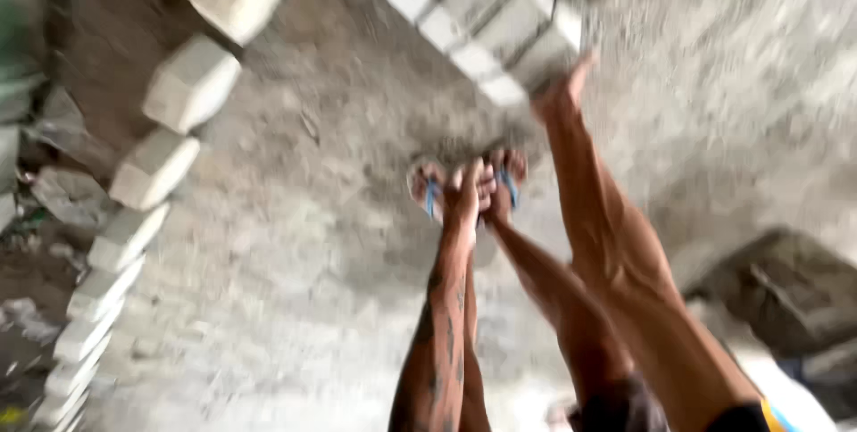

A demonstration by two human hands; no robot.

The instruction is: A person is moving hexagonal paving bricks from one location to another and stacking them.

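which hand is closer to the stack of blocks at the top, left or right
Right. The right hand reaches up to the near end of the block stack, seemingly touching it, though blur hides the grip. The left hand hangs lower, over the feet, apart from the blocks.

A row of pale rectangular concrete blocks (152, 169) runs along the rough grey concrete floor's (295, 289) left edge; a stacked grey block wall (473, 21) stands at its far edge.
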